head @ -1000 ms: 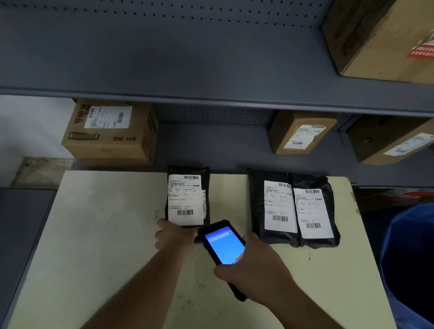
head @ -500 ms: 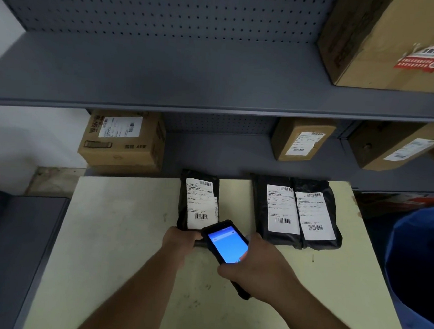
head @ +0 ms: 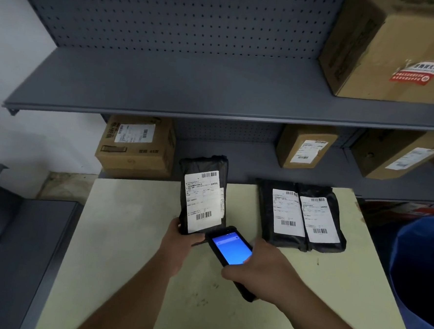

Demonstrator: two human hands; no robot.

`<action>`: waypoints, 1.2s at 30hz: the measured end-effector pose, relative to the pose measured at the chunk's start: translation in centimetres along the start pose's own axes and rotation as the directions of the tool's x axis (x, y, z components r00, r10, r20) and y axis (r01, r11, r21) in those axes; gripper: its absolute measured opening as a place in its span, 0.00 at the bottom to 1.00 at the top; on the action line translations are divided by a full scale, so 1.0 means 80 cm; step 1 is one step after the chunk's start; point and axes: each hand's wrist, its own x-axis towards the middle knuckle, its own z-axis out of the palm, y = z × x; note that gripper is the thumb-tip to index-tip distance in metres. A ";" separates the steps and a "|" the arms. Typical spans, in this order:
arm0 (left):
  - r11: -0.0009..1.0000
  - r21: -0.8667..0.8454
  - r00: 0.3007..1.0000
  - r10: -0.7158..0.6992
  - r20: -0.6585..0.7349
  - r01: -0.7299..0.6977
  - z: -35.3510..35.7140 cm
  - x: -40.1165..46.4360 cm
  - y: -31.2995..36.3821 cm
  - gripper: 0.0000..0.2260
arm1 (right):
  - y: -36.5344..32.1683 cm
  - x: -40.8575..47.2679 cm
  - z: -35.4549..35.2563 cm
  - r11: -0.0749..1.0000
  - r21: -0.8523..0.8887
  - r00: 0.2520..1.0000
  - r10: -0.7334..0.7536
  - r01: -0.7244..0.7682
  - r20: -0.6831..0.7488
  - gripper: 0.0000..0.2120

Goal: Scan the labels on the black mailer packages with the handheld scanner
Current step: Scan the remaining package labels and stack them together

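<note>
My left hand [head: 180,241] grips the near end of a black mailer package [head: 202,192] and holds it tilted up off the pale table [head: 120,234], its white barcode label facing me. My right hand [head: 262,271] holds the black handheld scanner [head: 231,251], blue screen lit, its top end just below the lifted package's label. Two more black mailer packages [head: 300,215] with white labels lie flat side by side on the table at the back right.
Grey metal shelving [head: 189,94] with a pegboard back rises behind the table. Cardboard boxes sit on it: one [head: 135,146] behind the lifted package, two [head: 306,147] to the right, a large one [head: 393,48] on the upper shelf. A blue bin [head: 422,278] stands at the right.
My left hand has lifted the left package off the table and tilted its label toward me. The scanner in my right hand stayed close below it. The view tilted upward.
</note>
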 end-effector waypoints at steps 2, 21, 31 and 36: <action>0.999 -0.038 1.000 -0.002 -0.018 0.002 -0.004 -0.012 0.011 0.34 | -0.002 -0.003 0.003 1.000 0.004 1.000 -0.010 0.010 -0.001 0.22; 0.992 -0.116 0.999 0.046 -0.026 -0.048 -0.034 -0.035 0.016 0.36 | -0.015 -0.015 0.028 0.999 -0.012 0.999 -0.045 0.045 0.007 0.23; 0.993 -0.107 0.999 0.052 -0.015 -0.053 -0.038 -0.040 0.016 0.36 | -0.014 -0.016 0.034 0.998 -0.037 0.999 -0.049 0.049 -0.005 0.23; 0.993 -0.104 0.998 0.043 -0.045 -0.048 -0.039 -0.039 0.011 0.34 | -0.013 -0.018 0.033 0.998 -0.040 0.998 -0.054 0.053 -0.025 0.22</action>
